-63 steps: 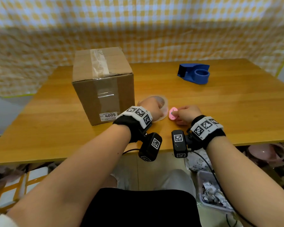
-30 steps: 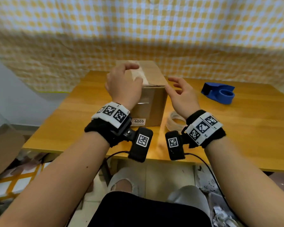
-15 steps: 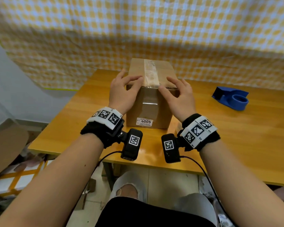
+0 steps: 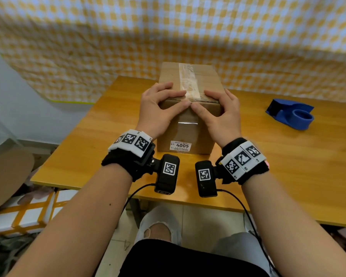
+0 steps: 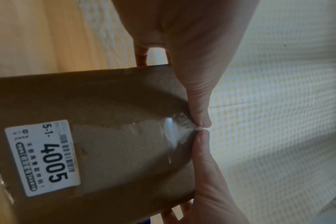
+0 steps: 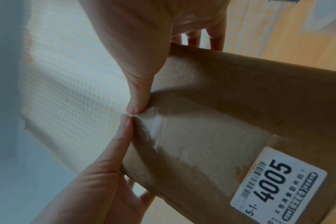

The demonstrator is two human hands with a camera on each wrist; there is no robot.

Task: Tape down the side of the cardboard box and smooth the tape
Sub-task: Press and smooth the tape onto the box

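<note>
The cardboard box stands on the table with its "4005" label facing me. Clear tape runs along the top and down the front face. My left hand and right hand rest on the near top edge, fingers flat on the lid. Both thumbs press the tape just below that edge, tips touching. In the left wrist view the left thumb meets the right thumb on the tape. The right wrist view shows the same contact on the box.
A blue tape dispenser lies on the wooden table to the right of the box. A pale tape roll shows at the right wrist view's corner. Checkered cloth hangs behind the table. Boxes sit on the floor at left.
Both hands left the tape roll and a pink item on the table and rose to the box. Their thumbs then slid inward along the top front edge until they met on the tape.
</note>
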